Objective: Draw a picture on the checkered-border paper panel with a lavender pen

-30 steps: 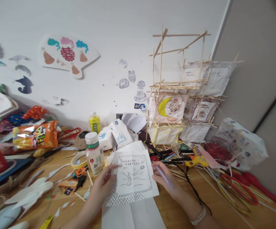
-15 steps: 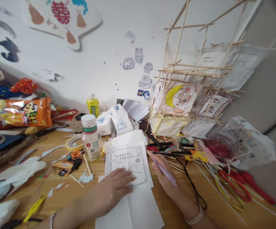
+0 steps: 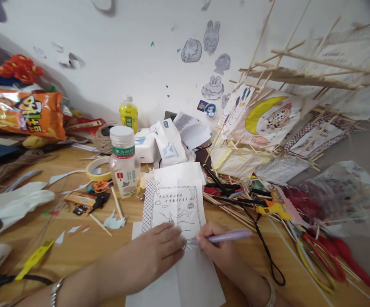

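Observation:
A sheet of white paper (image 3: 178, 196) carries a drawing in dark lines: a frame, a crescent moon, handwritten characters and a cross-hatched left margin. My left hand (image 3: 159, 253) lies flat over its lower part, fingers stretched out, and covers some of the drawing. In my right hand (image 3: 218, 247) is a light purple pen (image 3: 232, 235), its shaft pointing to the right. The pen's tip end is at the lower right of the drawing, close to my left fingertips; I cannot tell whether it touches the paper. Beneath lies another, blank sheet (image 3: 175, 283).
Left of the paper stand a clear bottle (image 3: 124, 164) and a roll of yellow tape (image 3: 99, 169). Tissue packs (image 3: 168, 145) sit behind. At the right are a wooden-stick frame with drawn panels (image 3: 269, 117), a yellow glue gun (image 3: 272, 207) and red-handled scissors (image 3: 327, 256).
My right hand has moved down and left with the pen, from beside the drawing's upper right to its lower right corner. My left hand remains on the paper. The camera view has shifted.

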Demonstrator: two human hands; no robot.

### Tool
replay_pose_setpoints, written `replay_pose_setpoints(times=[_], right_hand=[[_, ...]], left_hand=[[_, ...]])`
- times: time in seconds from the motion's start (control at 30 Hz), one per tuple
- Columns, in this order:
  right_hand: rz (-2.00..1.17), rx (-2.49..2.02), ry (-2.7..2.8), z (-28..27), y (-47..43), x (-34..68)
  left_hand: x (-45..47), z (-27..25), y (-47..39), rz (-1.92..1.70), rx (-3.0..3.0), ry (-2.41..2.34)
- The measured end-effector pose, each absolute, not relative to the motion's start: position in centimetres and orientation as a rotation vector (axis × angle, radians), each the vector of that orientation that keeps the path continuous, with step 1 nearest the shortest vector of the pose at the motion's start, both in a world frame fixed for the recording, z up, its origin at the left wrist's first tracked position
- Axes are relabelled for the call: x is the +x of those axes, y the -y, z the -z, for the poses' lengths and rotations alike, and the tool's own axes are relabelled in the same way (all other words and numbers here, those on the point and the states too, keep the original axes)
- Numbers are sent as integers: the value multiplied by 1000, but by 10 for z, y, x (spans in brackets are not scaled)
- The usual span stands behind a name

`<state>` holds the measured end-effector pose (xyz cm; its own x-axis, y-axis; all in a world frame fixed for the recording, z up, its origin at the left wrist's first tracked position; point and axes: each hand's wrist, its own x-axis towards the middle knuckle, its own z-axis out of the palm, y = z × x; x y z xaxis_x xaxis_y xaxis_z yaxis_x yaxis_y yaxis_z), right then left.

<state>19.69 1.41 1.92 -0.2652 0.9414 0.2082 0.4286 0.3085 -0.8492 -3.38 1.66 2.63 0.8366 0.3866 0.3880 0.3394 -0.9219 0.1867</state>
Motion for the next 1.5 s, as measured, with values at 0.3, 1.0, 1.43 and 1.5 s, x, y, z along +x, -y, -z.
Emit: replay_pose_setpoints(times=[0.3, 1.0, 1.43, 1.5], right_hand=[[-688, -1220, 2141, -20, -13, 198], [-464, -1119, 2263, -13, -14, 197], [-430, -1084, 2284, -7, -16, 200], [-403, -1078, 2305, -7, -16, 199]], left_hand=[[-36, -28, -17, -521, 3009, -497], [-35, -17, -17, -614, 3086, -494], [-35, -18, -18, -619, 3093, -470], [-35, -18, -18, -622, 3098, -472]])
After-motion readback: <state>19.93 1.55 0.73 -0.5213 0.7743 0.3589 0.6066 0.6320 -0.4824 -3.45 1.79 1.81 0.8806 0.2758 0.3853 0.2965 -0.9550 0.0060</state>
